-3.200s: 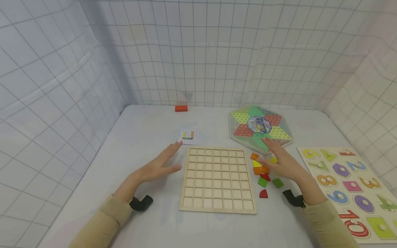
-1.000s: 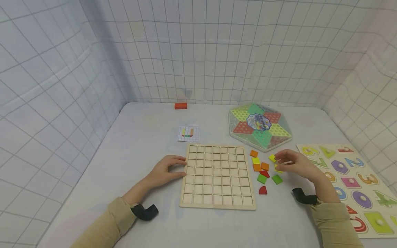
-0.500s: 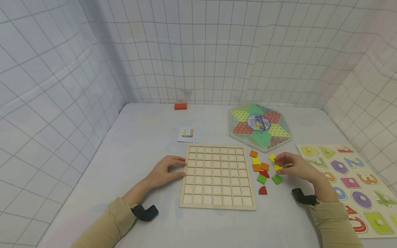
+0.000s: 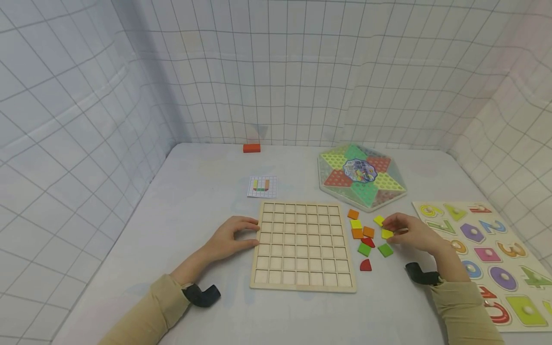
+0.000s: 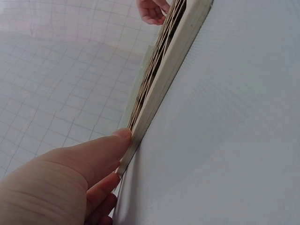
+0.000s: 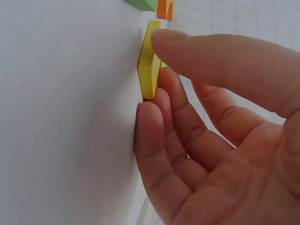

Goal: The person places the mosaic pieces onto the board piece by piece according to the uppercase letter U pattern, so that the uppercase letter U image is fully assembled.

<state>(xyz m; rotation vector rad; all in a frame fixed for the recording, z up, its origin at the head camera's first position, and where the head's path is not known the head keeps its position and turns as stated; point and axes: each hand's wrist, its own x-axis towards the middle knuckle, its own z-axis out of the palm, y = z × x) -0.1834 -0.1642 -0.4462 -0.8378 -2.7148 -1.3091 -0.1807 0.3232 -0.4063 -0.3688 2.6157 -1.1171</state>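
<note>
A square wooden grid board (image 4: pixel 304 288) lies flat in the head view. My left hand (image 4: pixel 230 238) rests at its left side, thumb and fingertips touching the edge; the left wrist view shows the thumb (image 5: pixel 103 154) against the board's wooden side (image 5: pixel 161 82). My right hand (image 4: pixel 414 232) is beside a yellow tile (image 4: pixel 385 234), fingers loosely bent. In the right wrist view the thumb (image 6: pixel 201 51) overlaps the yellow tile (image 6: pixel 148 79), with other fingertips close to its far end. The tile appears to lie on the table; a firm pinch does not show.
Loose tiles lie right of the board: orange (image 4: pixel 368 232), green (image 4: pixel 364 248), red (image 4: pixel 365 265) and another yellow one (image 4: pixel 379 220). Behind are a pattern card (image 4: pixel 262 187), a red block (image 4: pixel 252 148) and a hexagonal game board (image 4: pixel 362 177). A number puzzle (image 4: pixel 487 254) lies far right.
Both hands have come down from above the table, the left to the board's edge, the right rightward to the yellow tiles. Over the last half second almost nothing has moved.
</note>
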